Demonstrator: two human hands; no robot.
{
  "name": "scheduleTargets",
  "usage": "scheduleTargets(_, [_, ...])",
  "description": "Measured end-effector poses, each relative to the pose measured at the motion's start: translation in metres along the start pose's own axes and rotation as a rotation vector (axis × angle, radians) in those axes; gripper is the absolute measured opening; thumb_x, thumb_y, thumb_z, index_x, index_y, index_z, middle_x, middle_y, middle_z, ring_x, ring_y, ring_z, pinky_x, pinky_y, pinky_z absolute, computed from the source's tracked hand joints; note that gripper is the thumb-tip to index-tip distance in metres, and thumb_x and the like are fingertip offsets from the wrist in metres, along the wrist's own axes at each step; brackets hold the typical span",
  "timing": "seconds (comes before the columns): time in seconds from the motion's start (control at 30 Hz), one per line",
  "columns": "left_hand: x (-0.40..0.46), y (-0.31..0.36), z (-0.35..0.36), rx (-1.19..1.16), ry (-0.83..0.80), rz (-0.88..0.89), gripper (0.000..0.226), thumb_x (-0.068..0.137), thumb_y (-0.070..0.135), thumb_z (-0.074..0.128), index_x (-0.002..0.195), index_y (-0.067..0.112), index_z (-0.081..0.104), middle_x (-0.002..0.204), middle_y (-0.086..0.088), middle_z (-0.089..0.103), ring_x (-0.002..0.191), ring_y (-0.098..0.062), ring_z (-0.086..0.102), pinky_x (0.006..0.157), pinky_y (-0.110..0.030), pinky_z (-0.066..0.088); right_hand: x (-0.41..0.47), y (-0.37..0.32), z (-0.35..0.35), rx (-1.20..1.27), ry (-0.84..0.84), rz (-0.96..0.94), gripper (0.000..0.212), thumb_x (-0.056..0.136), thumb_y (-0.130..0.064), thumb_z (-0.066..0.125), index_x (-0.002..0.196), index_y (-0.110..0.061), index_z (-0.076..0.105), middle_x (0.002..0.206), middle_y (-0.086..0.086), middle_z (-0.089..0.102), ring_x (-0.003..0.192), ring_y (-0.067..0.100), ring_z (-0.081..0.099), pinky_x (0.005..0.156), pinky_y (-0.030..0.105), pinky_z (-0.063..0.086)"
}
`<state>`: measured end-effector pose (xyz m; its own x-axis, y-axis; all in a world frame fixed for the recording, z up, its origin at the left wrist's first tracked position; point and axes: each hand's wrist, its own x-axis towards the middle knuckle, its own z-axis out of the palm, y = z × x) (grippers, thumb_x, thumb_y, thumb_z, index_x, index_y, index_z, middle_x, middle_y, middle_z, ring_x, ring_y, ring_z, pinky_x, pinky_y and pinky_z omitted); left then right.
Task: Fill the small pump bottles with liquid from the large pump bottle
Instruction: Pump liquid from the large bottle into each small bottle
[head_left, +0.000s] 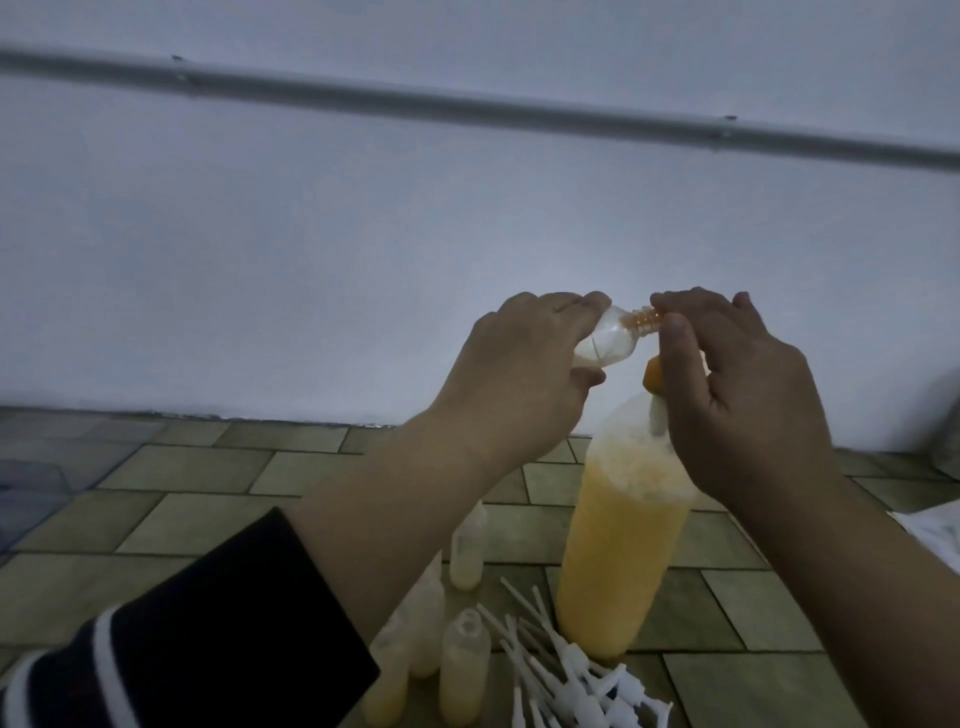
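Left hand (524, 364) grips small bottle (613, 340) tilted at big bottle's (623, 530) pump, right hand (737, 395) clenched on pump; four bottles at 7 o'clock partly filled, caps (571, 675) still off.

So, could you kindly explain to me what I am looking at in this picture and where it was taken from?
There is no machine here: a person wears a camera on the head, so the single picture looks forward and down at their own two bare hands. The left hand holds a small clear plastic bottle, tipped sideways with its threaded neck toward the right hand. The right hand's fingers are at that neck, just above the orange pump top of the tall clear bottle of orange liquid. That tall bottle stands on the tiled surface. Beside it stand several small bottles partly filled with pale liquid and a pile of loose white pump heads with long tubes. The light is dim, so fine detail is hard to read.
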<state>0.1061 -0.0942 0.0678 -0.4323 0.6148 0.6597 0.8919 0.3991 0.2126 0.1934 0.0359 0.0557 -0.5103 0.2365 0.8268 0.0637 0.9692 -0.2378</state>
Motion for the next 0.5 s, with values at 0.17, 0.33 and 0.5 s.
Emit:
scheduleTargets(0.17, [-0.002,0.002,0.011,-0.038,0.011,-0.015,0.049,0.088,0.027,0.061,0.135,0.022,0.045,0.129,0.006,0.057,0.113,-0.016,0.047,0.091,-0.028,0.036,-0.007,0.006,0.014,0.094,0.093,0.083,0.052,0.094,-0.036,0.025,0.111,-0.007,0.065,0.120,0.004,0.062,0.114,0.017,0.054,0.110,0.020,0.025])
scheduleTargets(0.33, [-0.008,-0.004,0.014,-0.058,-0.007,-0.038,0.045,0.087,0.028,0.062,0.130,0.025,0.048,0.125,0.008,0.059,0.109,-0.015,0.047,0.084,-0.024,0.033,-0.012,0.002,0.019,0.053,0.037,0.090,0.059,0.095,-0.042,0.018,0.116,-0.010,0.063,0.117,0.004,0.063,0.113,0.020,0.055,0.106,0.011,0.018])
scheduleTargets(0.5, [0.000,-0.004,-0.001,-0.064,0.026,-0.037,0.041,0.086,0.030,0.064,0.124,0.027,0.049,0.118,0.011,0.057,0.105,-0.013,0.050,0.080,-0.024,0.036,0.001,-0.010,-0.002,0.018,-0.057,0.040,0.063,0.096,-0.051,0.012,0.107,-0.014,0.061,0.098,-0.005,0.062,0.097,0.011,0.055,0.113,0.035,0.026])
